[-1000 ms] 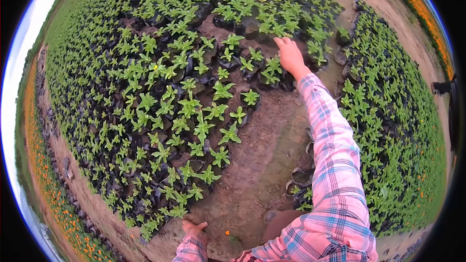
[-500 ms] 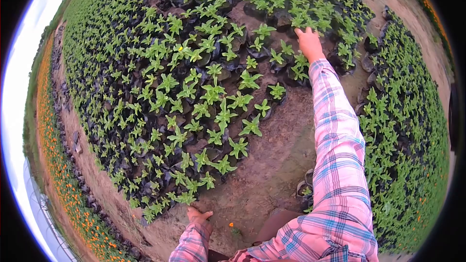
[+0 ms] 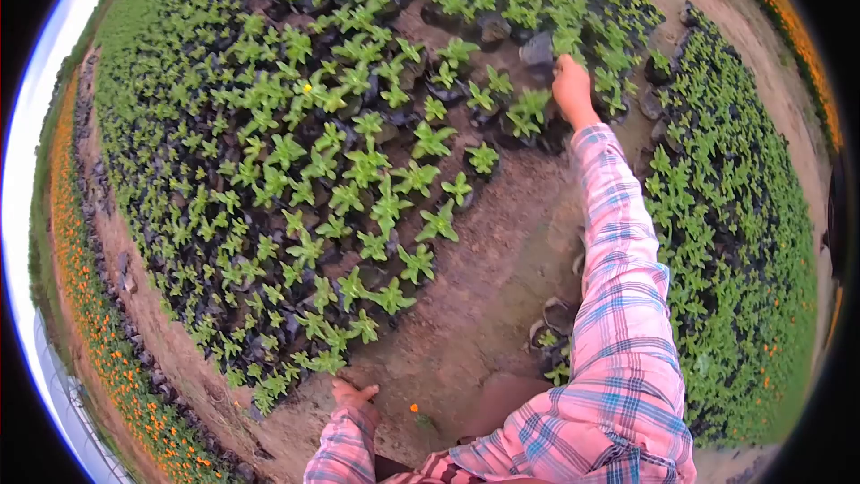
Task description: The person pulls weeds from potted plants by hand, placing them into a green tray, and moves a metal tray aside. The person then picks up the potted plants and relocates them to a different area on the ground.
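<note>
My right hand [image 3: 571,88] is stretched far forward, its fingers closed on a seedling [image 3: 567,41] in a black plastic grow bag [image 3: 537,50]. The bag tilts to the left of the fingers, and the exact grip is partly hidden by the hand. Low in the view, my left hand [image 3: 355,393] is by the near edge of the bed, thumb apart from the fingers. Nothing shows in it; a leafy seedling [image 3: 324,362] grows just beyond its fingertips.
Many bagged seedlings [image 3: 367,164] fill the bed ahead, with bare soil [image 3: 484,278] beside them. Another plant block [image 3: 735,242] lies right. Several black bags [image 3: 557,314] sit near my right sleeve. A small orange flower [image 3: 414,409] is near my left hand. Orange flower rows [image 3: 107,341] run left.
My right hand has closed and the black bag now shows tilted beside it, with its seedling. The whole view has shifted slightly; my left hand stays by the bed's edge.
</note>
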Demonstrator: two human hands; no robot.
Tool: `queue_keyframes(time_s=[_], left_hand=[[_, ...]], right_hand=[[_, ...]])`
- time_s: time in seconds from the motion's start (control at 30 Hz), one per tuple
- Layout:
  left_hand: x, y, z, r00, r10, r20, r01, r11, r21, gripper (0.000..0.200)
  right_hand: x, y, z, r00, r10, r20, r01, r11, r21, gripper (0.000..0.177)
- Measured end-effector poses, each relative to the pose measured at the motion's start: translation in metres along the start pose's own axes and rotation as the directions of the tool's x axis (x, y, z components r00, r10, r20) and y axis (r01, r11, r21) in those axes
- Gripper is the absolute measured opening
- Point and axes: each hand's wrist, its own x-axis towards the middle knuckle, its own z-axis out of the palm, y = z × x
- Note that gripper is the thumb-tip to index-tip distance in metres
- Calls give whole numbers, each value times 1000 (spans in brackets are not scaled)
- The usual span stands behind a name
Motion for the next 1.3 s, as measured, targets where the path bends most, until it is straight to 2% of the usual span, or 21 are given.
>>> queue_keyframes(time_s=[0.07, 0.17, 0.3, 0.33, 0.4, 0.47, 0.5, 0.57, 0.7, 0.73, 0.8, 0.83, 0.9, 0.93, 0.97, 1.0, 1.03, 1.07, 1.1, 1.17, 1.3], left_hand=[[9, -13, 8, 995, 93, -33, -97, 985, -142, 97], [2, -1, 1, 997, 67, -32, -69, 996, -56, 96], [11, -9, 4, 997, 72, -22, -72, 997, -11, 97], [30, -25, 14, 997, 72, -19, -72, 997, -1, 97], [78, -69, 43, 993, 107, 44, -93, 967, -239, 99], [72, -65, 39, 993, 108, 56, -93, 970, -225, 99], [70, -62, 36, 992, 109, 63, -93, 972, -218, 100], [59, -50, 29, 993, 110, 53, -99, 979, -176, 99], [14, -8, 0, 994, 107, 35, -107, 994, -20, 99], [31, -25, 9, 993, 112, 36, -111, 994, -17, 99], [82, -66, 41, 994, 101, 39, -89, 967, -238, 100], [68, -49, 35, 992, 119, 42, -106, 965, -242, 100], [9, -2, -3, 997, 80, 23, -80, 997, -13, 99], [8, 1, -6, 996, 78, 47, -78, 997, -9, 101], [2, 3, -7, 996, 79, 51, -79, 997, -5, 101], [-4, 7, -10, 998, 46, 48, -47, 999, 15, 101], [-10, 17, -13, 999, 19, 41, -20, 999, 36, 101], [-7, 20, -13, 999, 32, 39, -33, 999, 37, 101], [-6, 16, -13, 997, 60, 46, -61, 998, 14, 100], [-4, 10, -10, 994, 93, 51, -92, 996, -17, 99], [26, -12, 3, 996, 64, 63, -60, 996, -60, 96]], right_hand=[[-9, 6, -27, 995, -104, -4, 104, 993, 52, 6], [-35, -15, -84, 968, -220, 125, 213, 975, 68, 10], [-91, -39, -139, 917, -257, 306, 249, 966, 67, 15], [-106, -43, -146, 890, -317, 328, 296, 949, 113, 18], [-129, -59, -161, 825, -403, 396, 344, 914, 214, 21], [-147, -65, -159, 746, -433, 505, 337, 901, 275, 26], [-153, -65, -155, 748, -430, 505, 334, 902, 275, 26], [-157, -72, -147, 612, -499, 614, 431, 861, 270, 23], [-156, -87, -138, 561, -644, 521, 582, 754, 305, 21], [-156, -85, -133, 564, -641, 521, 581, 756, 302, 21], [-158, -70, -120, 488, -668, 562, 620, 718, 315, 22], [-160, -55, -112, 495, -663, 562, 626, 721, 297, 22], [-167, -31, -92, 515, -723, 461, 651, 680, 339, 24], [-165, -33, -96, 590, -722, 362, 644, 691, 328, 23], [-163, -34, -99, 591, -719, 366, 642, 694, 326, 23], [-158, -33, -103, 791, -568, 225, 519, 819, 245, 21], [-152, -29, -107, 925, -375, 53, 360, 914, 188, 19], [-139, -15, -105, 965, -260, 37, 257, 964, 70, 18], [-126, -3, -102, 965, -261, 27, 259, 964, 68, 18], [-100, 14, -99, 993, 119, -25, -119, 993, -11, 23], [-71, 45, -67, 982, 189, 29, -182, 970, -164, 28]])
